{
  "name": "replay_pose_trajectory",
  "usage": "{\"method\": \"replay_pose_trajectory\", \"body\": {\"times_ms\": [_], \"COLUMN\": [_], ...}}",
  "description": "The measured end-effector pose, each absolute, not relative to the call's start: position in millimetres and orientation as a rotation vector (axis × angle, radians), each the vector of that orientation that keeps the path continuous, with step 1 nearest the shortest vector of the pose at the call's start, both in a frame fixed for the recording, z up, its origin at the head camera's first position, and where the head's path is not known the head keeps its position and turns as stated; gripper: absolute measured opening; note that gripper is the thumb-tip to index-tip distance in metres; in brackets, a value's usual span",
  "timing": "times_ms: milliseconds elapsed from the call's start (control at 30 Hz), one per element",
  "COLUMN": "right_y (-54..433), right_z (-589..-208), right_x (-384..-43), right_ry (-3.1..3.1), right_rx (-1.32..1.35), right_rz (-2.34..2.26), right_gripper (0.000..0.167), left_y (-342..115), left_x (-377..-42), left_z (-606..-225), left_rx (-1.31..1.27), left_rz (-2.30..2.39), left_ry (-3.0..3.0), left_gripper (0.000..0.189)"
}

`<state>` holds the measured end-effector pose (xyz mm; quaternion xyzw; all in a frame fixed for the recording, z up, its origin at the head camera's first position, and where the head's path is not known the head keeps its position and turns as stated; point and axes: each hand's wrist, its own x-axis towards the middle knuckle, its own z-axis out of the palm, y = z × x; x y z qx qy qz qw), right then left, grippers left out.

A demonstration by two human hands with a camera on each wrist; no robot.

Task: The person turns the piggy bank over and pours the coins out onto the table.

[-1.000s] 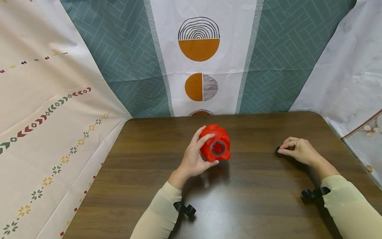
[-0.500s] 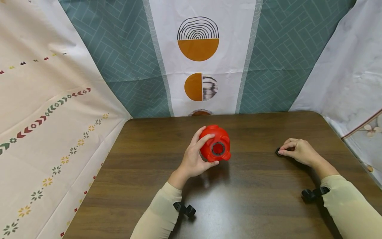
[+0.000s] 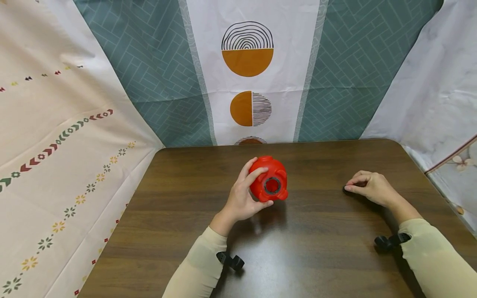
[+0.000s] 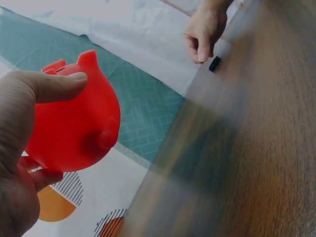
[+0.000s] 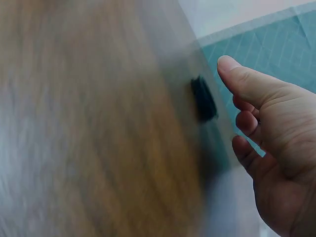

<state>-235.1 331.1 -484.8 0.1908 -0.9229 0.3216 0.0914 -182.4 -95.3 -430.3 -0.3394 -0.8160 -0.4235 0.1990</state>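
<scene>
One red pig figure [image 3: 275, 170]: gripped in left hand [image 3: 238, 198] above worktop [image 3: 316, 240], with round opening [image 3: 272, 185] showing.
Right hand [image 3: 372, 188]: relaxed, thumb parted from fingers [image 5: 247, 122].
Black piece [image 5: 204, 100]: rests on worktop just beside right hand.

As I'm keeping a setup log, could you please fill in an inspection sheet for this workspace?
Surface: brown wood-grain table, with light reflecting off its near part.
Job's things: red container, raised above the table, its round opening facing the head camera; small black piece on the table.
Clutter: nothing seen.
Hands: left hand grips the red container; right hand is beside the small black piece, with a gap between them in the right wrist view.
Cables: nothing seen.
Surroundings: teal-and-white cloth behind, cream cloth at left, white cloth at right.
</scene>
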Motion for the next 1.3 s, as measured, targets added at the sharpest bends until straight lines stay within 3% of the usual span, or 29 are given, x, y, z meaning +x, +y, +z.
{"method": "replay_pose_trajectory", "body": {"times_ms": [400,600,800,1033,1300], "right_y": [285.1,247.5,209.5,179.0,155.3], "right_z": [-457.6,-432.6,-399.3,-382.6,-371.8], "right_x": [-227.7,-210.8,-190.2,-181.4,-177.0], "right_ry": [-2.632,-2.573,-2.485,-2.401,-2.376], "right_rx": [0.686,0.676,0.855,1.0,1.032], "right_rz": [1.074,1.223,1.275,1.335,1.406], "right_gripper": [0.01,0.019,0.032,0.049,0.054], "left_y": [-95.8,-95.4,-94.7,-94.3,-93.1], "left_x": [-182.5,-182.3,-181.6,-181.6,-181.1], "left_z": [-429.1,-428.9,-429.8,-431.4,-430.2], "left_rx": [-0.952,-0.956,-0.96,-0.965,-0.985], "left_rz": [-1.18,-1.188,-1.187,-1.178,-1.19], "left_ry": [-2.277,-2.282,-2.284,-2.278,-2.259], "left_gripper": [0.079,0.08,0.081,0.08,0.08]}}
